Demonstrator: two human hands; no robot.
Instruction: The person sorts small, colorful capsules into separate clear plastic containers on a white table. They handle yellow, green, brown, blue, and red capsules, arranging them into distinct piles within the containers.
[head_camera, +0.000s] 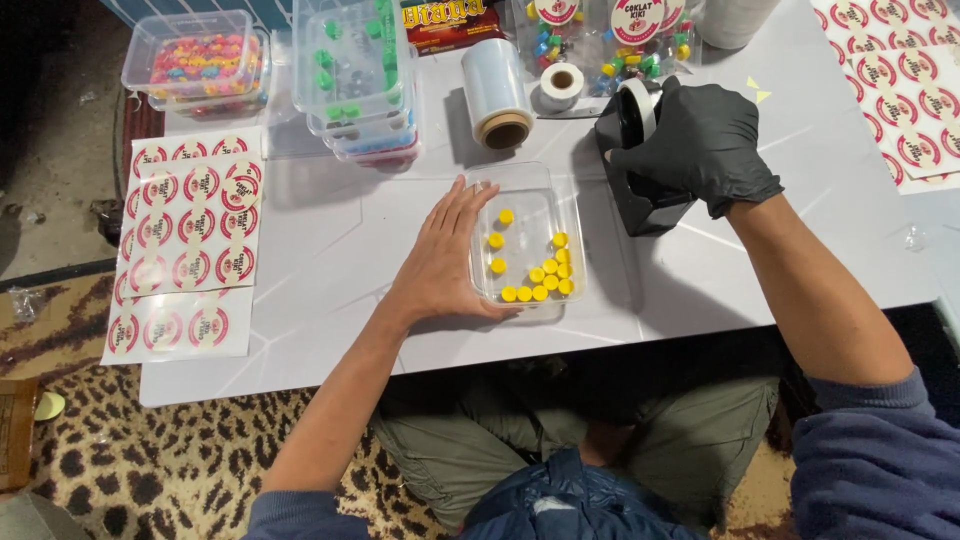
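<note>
- While the bare left hand (447, 255) lies flat along the left wall of the clear plastic box (524, 236), its fingers are spread and straight, gripping nothing, just pressing the box steady on the white table (330, 240).
- That box sits dead centre in front of the person, long axis running away from the body, with small yellow candies (540, 276) scattered inside, most of them bunched at the near right corner.
- Over to the right hand (700, 140), in a black glove: it is curled over the top of the black tape dispenser (640, 195), fingers closed around the tape roll (634, 108) (whether a strip is pinched between fingertips, I cannot tell).
- Key relation: the dispenser stands just beside the box, off its far right corner, so the box lies to the left and nearer the body from the gloved fingers; the left hand is the one already touching it.
- Left forearm comes in low and angled from the near left; right forearm reaches in from the near right, wrist bent down.
- Around them: a film roll (498, 95), sticker sheets (190, 225), and stacked candy tubs (352, 75).
</note>
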